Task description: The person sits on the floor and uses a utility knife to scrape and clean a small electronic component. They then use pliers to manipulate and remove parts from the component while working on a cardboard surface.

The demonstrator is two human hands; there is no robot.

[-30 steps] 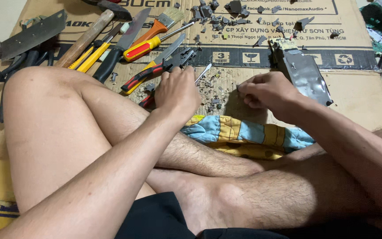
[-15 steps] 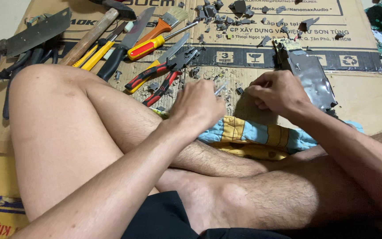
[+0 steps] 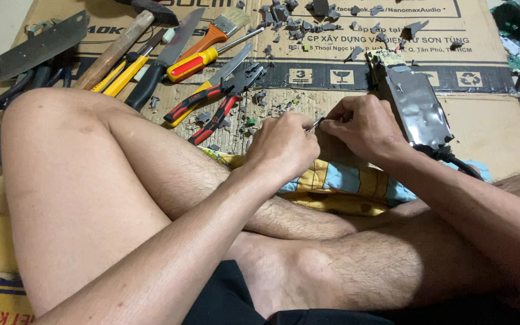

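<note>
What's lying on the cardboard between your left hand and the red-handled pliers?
In the head view, only small grey broken fragments and a tiny green bit lie on the brown cardboard sheet between the left hand and red-handled pliers.

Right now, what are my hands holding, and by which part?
A small thin metal piece sits between both hands: left hand and right hand pinch its opposite ends with their fingertips. What it is cannot be told.
</note>
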